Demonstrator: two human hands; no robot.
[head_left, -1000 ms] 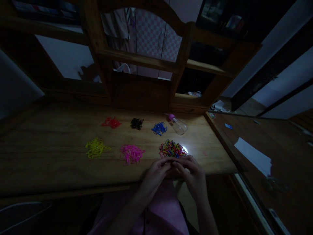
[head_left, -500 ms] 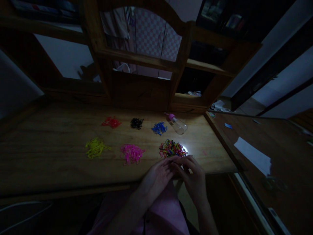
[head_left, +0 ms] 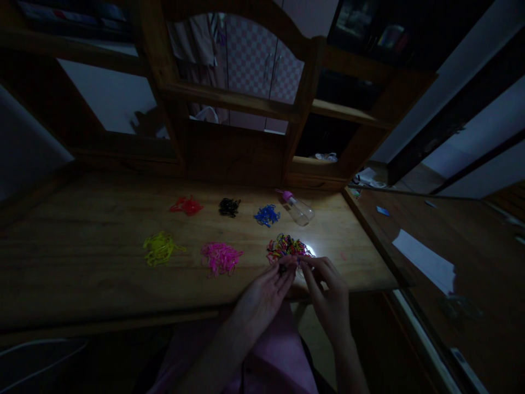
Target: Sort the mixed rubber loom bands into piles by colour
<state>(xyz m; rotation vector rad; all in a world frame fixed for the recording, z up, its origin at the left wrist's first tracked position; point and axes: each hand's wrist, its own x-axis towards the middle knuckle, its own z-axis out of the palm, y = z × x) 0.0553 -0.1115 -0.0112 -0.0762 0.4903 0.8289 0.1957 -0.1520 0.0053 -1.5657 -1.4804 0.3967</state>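
Note:
My left hand (head_left: 262,295) is palm up in front of a mixed-colour pile of rubber bands (head_left: 287,245), its fingers curled together round a few dark bands (head_left: 283,268). Against its fingertips, my right hand (head_left: 328,287) makes a pinch with thumb and forefinger; a thin band seems to be between them, its colour too dim to tell. Sorted by colour on the wooden desk (head_left: 102,230) are yellow bands (head_left: 161,249), pink bands (head_left: 221,258), red bands (head_left: 187,205), black bands (head_left: 229,207) and blue bands (head_left: 267,215).
A clear bottle with a pink cap (head_left: 298,210) lies on its side behind the mixed pile. Wooden shelving (head_left: 238,148) rises along the desk's back edge. To the right, a lower brown surface holds white paper (head_left: 424,262) and a small blue packet (head_left: 382,210).
My right hand has shifted slightly right, its fingertips drawing apart from my left palm. The left fingers have curled a little more, and the dark bands there show more clearly.

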